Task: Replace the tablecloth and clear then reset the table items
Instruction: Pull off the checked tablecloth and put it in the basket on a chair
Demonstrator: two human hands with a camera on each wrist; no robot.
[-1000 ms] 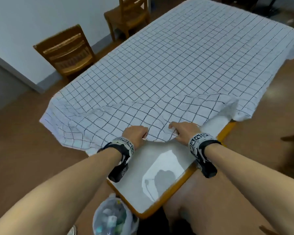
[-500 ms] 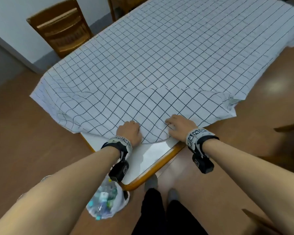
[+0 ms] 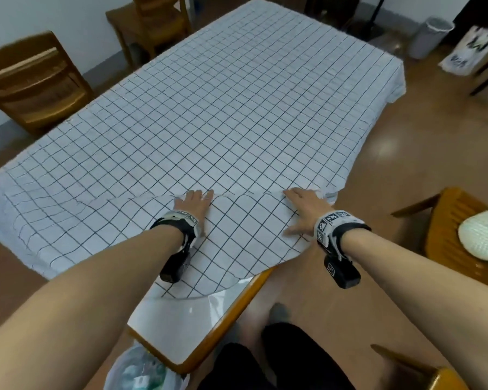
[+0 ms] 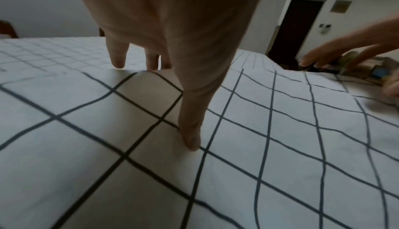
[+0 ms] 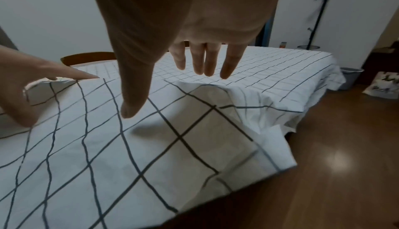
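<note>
Both hands lie flat with fingers straight on the checked tablecloth (image 3: pixel 237 108): left hand (image 3: pixel 193 205) and right hand (image 3: pixel 304 211) on its folded-back near flap. The cloth covers most of the table (image 3: pixel 181 319), whose near corner is bare. Only the head view shows the plastic bag (image 3: pixel 141 372) on the floor by that corner, bottles inside I think, too blurry. The right wrist view shows the thumb (image 5: pixel 135 99) hovering just above the cloth, and a grey bin (image 5: pixel 350 77), contents hidden.

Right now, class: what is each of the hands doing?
Left hand: open, fingers straight, pressing on the checked tablecloth.
Right hand: open, fingers spread over the tablecloth, holding nothing.
</note>
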